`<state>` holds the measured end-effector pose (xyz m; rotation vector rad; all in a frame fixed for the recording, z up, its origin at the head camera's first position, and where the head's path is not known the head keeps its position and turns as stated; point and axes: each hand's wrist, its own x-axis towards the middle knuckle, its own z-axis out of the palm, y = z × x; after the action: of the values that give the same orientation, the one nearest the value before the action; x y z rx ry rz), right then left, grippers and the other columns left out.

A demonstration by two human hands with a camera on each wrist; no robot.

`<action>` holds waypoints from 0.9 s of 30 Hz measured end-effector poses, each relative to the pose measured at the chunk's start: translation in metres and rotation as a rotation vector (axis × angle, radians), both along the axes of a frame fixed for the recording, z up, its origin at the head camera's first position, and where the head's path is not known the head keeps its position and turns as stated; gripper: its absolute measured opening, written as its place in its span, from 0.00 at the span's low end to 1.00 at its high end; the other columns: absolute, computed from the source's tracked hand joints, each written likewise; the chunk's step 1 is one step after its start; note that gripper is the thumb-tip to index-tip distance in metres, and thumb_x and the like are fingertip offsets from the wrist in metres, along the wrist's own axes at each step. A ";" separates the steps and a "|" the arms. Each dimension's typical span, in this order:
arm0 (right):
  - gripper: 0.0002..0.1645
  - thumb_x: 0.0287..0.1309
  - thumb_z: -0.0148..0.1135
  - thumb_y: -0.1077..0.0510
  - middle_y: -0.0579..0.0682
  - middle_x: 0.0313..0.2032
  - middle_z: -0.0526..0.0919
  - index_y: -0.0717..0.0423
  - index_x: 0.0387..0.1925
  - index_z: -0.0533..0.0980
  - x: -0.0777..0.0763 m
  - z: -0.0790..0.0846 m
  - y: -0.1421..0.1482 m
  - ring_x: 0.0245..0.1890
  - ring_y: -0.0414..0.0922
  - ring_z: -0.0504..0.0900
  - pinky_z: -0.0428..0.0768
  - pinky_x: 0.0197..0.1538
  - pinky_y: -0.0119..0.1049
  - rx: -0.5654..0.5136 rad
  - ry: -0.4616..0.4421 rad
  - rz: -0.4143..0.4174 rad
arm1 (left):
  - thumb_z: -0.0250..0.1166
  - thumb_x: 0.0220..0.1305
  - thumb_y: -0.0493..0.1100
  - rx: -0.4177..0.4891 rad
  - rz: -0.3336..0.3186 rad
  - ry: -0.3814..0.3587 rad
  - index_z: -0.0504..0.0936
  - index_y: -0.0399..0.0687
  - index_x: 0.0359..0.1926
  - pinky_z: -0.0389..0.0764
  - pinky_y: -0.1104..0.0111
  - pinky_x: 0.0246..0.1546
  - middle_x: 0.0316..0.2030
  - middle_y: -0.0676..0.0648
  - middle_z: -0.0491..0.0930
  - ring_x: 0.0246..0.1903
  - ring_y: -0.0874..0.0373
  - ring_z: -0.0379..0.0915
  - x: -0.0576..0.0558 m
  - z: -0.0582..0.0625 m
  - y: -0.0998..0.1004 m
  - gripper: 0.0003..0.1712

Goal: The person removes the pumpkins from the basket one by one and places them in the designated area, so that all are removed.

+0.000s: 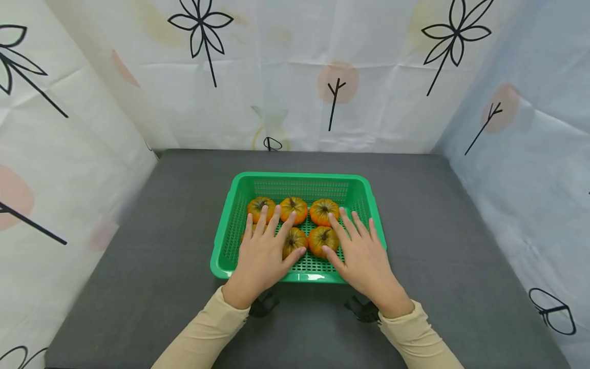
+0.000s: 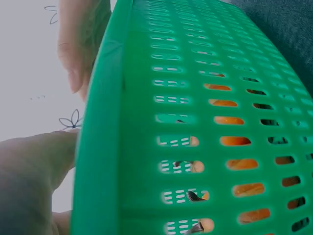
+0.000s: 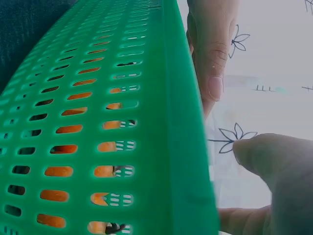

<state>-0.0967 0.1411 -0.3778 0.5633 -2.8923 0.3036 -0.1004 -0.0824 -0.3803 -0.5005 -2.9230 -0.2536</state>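
A green plastic basket [image 1: 299, 277] with slotted walls stands on the grey table. Inside it lie several small orange-and-green pumpkins [image 1: 324, 242] with dark stems, arranged in two rows. My left hand [image 1: 261, 256] is spread flat over the basket's left half, partly hiding the near-left pumpkins. Over the right half, my right hand [image 1: 365, 260] is spread too, with its thumb close to the near-right pumpkin. Neither hand grips anything. In both wrist views the basket's near wall [image 2: 142, 127] fills much of the picture, and the fingers [image 3: 212, 63] show beyond its rim; contact cannot be told.
The grey tabletop [image 1: 442, 246] extends on both sides of the basket. White cloth walls [image 1: 286, 66] with line-drawn flowers and trees enclose the table at the back, left and right. Dark wrist-worn devices [image 1: 361, 309] sit beneath each wrist, near the basket's front.
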 end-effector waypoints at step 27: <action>0.35 0.67 0.57 0.61 0.46 0.69 0.67 0.45 0.72 0.60 0.011 0.015 0.031 0.66 0.47 0.70 0.70 0.66 0.28 -0.714 -0.018 0.094 | 0.52 0.75 0.44 0.771 -0.163 -0.237 0.70 0.57 0.66 0.79 0.69 0.54 0.57 0.52 0.78 0.55 0.62 0.76 0.009 0.071 -0.102 0.21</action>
<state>-0.0860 0.1721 -0.3629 0.5486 -2.5083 1.2771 -0.0917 -0.1844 -0.3098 -0.5908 -2.6738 -1.4602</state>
